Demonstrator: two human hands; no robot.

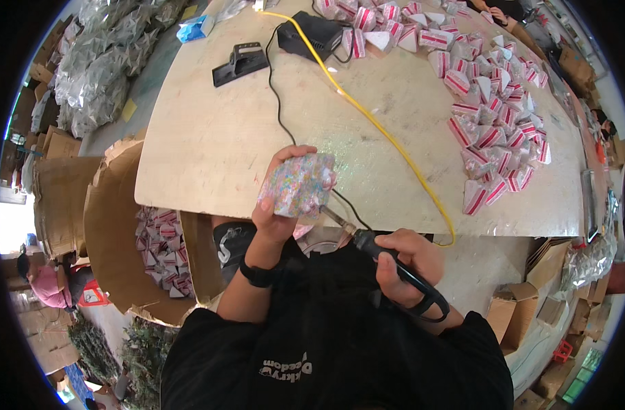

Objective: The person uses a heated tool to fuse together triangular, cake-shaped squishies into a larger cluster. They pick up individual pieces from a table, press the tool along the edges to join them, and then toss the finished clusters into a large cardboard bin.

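My left hand (277, 195) is wrapped round a speckled multicoloured piece (299, 183), with pastel dots and a shiny surface, held up over the table's near edge. My right hand (409, 263) grips a soldering iron (374, 244) by its black handle. The iron's metal tip points up and left at the lower right side of the speckled piece; whether it touches, I cannot tell. A black cable loops from the handle's rear under my right wrist. Part of the piece is hidden behind my left fingers and thumb.
Many plastic-wrapped wedges (490, 137), white with pink-red stripes, cover the table's right and far side. A black box (311, 35), black stand (240, 63) and yellow cord (387, 130) lie on the table (210, 137). A cardboard box (107, 239) at left holds similar wedges.
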